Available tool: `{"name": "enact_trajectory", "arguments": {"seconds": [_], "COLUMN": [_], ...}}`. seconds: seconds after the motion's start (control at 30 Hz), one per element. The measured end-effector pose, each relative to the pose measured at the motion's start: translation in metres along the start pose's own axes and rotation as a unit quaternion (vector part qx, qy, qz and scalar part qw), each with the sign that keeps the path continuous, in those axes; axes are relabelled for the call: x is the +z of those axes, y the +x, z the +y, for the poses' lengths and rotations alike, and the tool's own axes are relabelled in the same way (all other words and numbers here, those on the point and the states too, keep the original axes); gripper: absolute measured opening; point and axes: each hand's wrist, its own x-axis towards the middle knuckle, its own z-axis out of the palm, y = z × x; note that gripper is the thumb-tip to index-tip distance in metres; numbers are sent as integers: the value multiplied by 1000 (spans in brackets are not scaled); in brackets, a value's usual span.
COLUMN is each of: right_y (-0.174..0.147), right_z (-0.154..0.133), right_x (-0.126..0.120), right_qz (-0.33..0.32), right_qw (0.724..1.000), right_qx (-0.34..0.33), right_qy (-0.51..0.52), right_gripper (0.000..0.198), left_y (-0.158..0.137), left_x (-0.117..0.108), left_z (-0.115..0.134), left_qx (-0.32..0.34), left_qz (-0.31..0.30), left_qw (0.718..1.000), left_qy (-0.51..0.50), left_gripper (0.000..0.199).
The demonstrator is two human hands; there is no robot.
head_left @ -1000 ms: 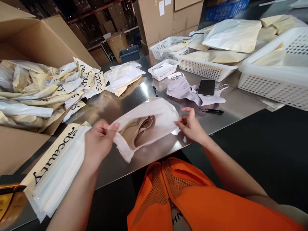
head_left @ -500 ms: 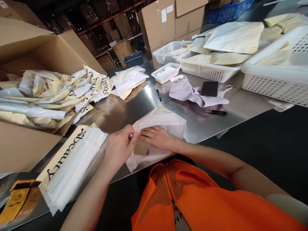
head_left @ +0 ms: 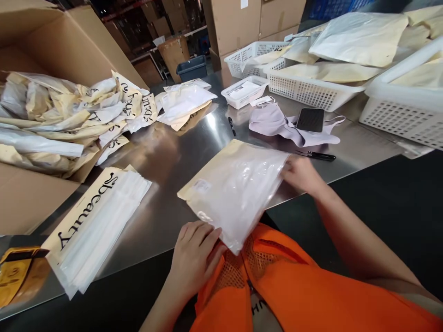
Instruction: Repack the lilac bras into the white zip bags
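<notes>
A clear plastic bag (head_left: 238,184) with a pale yellow top strip and a small white label lies tilted over the front edge of the metal table. My right hand (head_left: 300,174) is closed on its right corner; the fingertips are partly hidden behind the plastic. At the bag's lower left edge, my left hand (head_left: 197,251) is loosely bent, its fingertips touching the plastic and the thumb apart from them. To the left lies a stack of flat bags (head_left: 100,226) lettered "sbeauty". Beyond the bag are a black marker pen (head_left: 231,126) and a black-handled tool (head_left: 320,156).
A cardboard box (head_left: 31,193) full of packed bags stands at the left. More bags (head_left: 188,101) lie at the back. A lilac garment (head_left: 273,122) lies under a dark phone (head_left: 310,120). White baskets (head_left: 311,94) line the right back; a yellow item (head_left: 17,276) is at lower left.
The bag has been turned, its label and yellow strip now showing. My right hand moved right to its corner. My left hand let go of the upper edge and came down toward me.
</notes>
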Motion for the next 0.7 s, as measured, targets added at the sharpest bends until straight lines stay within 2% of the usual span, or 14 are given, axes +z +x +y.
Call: {"name": "enact_trajectory", "arguments": {"seconds": [0.07,0.1,0.2,0.27,0.37,0.43,0.5,0.57,0.63,0.7], "right_y": [-3,-9,-35,-51,-64,-68,-72,-76,-81,-88], "right_z": [5,4,-6,-12,-11,-5,2,8,12,15], "right_x": [-13,-16,-15,-11,-11,-15,-21,-25,-26,-23], "right_qz": [54,55,-15,-46,-42,-33,-27,-45,-94,-157], "right_qw": [997,996,991,983,975,969,959,942,917,890], "right_qx": [45,62,130,176,214,239,270,308,341,353], "right_qy": [14,15,-15,-13,37,61,82,121,183,242], "right_gripper": [23,21,19,25,28,29,30,34,48,68], "left_y": [-3,-3,4,11,21,24,24,22,23,26], "left_x": [9,16,45,65,84,91,95,98,100,101], "left_z": [1,3,14,22,30,32,31,31,31,33], "left_qx": [5,22,90,119,146,154,133,69,-17,-74], "left_qz": [14,10,-4,-8,-1,8,0,-41,-100,-147], "left_qw": [1000,1000,996,992,988,983,977,962,922,858], "left_qy": [-1,-6,-24,-28,-57,-100,-165,-259,-375,-487], "left_gripper": [27,30,36,30,14,13,15,11,13,20]}}
